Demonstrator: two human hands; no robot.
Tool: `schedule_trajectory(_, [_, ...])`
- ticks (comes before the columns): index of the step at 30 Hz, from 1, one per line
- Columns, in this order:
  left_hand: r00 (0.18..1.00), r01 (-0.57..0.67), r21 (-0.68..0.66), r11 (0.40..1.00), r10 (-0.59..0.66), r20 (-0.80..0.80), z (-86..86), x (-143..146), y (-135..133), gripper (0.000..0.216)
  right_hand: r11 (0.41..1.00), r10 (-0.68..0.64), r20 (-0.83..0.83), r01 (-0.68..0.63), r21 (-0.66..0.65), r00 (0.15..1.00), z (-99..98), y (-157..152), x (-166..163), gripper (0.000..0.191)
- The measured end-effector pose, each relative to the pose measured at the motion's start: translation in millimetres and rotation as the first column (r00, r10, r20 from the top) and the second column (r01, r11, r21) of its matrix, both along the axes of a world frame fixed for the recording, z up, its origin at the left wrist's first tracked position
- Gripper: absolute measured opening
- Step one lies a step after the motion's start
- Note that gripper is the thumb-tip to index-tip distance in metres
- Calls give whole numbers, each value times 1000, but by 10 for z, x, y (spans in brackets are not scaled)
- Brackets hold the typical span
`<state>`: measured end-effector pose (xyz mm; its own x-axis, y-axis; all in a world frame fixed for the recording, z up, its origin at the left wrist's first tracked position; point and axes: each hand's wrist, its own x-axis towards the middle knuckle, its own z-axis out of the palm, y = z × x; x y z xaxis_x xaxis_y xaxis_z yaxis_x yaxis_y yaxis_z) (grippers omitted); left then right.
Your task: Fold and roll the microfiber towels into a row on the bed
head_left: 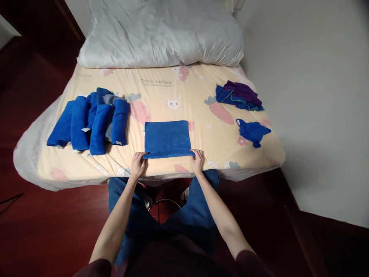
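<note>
A blue towel (167, 136) lies flat in front of me on the bed, its near edge turned up into a narrow roll. My left hand (138, 164) pinches the left end of that roll. At the right end, my right hand (197, 161) grips the same edge between thumb and fingers. The towel's far part is spread out smooth, with a small white tag on its left side.
Several rolled blue and grey towels (99, 125) are piled at the left of the bed sheet (173, 92). Crumpled purple and blue cloths (240, 95) and a small bunched blue cloth (253, 132) lie at the right. A grey quilt (164, 34) covers the far end; a wall (317, 96) borders the right.
</note>
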<state>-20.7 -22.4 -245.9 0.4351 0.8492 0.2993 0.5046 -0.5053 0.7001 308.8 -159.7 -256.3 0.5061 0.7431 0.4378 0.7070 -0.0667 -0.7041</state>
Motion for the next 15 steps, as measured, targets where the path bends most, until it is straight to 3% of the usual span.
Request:
schedule_trajectory(3, [997,-77,-41,996,76,-26,-21,11,0,22,998,-55,-18,55,18,998,-78,0,12,19])
schedule_trajectory(8, [989,-143,-65,988,141,-33,-56,23,1,31,993,-122,-29,121,-6,992,-163,13,17,33])
schedule_trajectory(15, [981,-194,-80,978,194,-9,-44,35,-43,33,992,-128,-60,128,-6,990,-112,19,-4,37])
